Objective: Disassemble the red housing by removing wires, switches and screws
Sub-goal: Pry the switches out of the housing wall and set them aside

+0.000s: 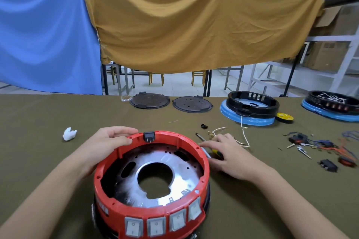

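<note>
Red plastic forms the round housing (151, 186), which sits at the lower centre of the frame on the olive tabletop (38, 114). Four grey switches (163, 223) line its near wall, and a black socket (149, 136) sits on the far rim. Inside lies a silver metal plate (174, 163) with a large hole. Left hand (103, 141) rests on the far rim, fingers relaxed. Right hand (227, 153) lies flat over a yellow-handled screwdriver (215, 152); whether it grips, I cannot tell.
</note>
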`<state>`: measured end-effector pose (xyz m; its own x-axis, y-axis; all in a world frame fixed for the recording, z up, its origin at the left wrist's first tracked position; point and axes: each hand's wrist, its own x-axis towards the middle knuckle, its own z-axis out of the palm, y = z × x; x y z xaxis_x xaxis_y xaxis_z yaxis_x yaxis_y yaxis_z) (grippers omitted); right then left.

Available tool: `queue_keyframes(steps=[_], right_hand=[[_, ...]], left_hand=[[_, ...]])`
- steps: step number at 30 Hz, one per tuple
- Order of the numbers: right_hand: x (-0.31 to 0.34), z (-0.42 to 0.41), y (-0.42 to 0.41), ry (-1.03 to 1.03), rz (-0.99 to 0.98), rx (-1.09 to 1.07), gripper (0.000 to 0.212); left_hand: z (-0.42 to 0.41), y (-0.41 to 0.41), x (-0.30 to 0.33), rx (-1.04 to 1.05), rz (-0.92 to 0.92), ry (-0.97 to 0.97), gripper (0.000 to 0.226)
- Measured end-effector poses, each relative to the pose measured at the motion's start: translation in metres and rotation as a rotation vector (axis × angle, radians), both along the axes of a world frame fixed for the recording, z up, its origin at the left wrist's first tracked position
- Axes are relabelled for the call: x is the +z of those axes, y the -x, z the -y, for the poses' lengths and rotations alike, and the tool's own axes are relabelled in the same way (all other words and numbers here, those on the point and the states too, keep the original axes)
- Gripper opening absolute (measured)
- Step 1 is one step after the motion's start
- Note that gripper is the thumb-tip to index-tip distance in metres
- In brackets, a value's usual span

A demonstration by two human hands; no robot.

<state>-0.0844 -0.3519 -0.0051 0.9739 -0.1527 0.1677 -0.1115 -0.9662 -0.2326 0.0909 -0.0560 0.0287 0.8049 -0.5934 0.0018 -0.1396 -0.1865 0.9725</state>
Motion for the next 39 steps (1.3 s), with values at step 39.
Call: queue_keyframes(steps=[39], right_hand=[[0.054, -0.055, -0.094, -0.037, -0.018, -0.007, 0.027]], left_hand=[[0.016, 0.017, -0.002, 0.074, -0.017, -0.060, 0.031]])
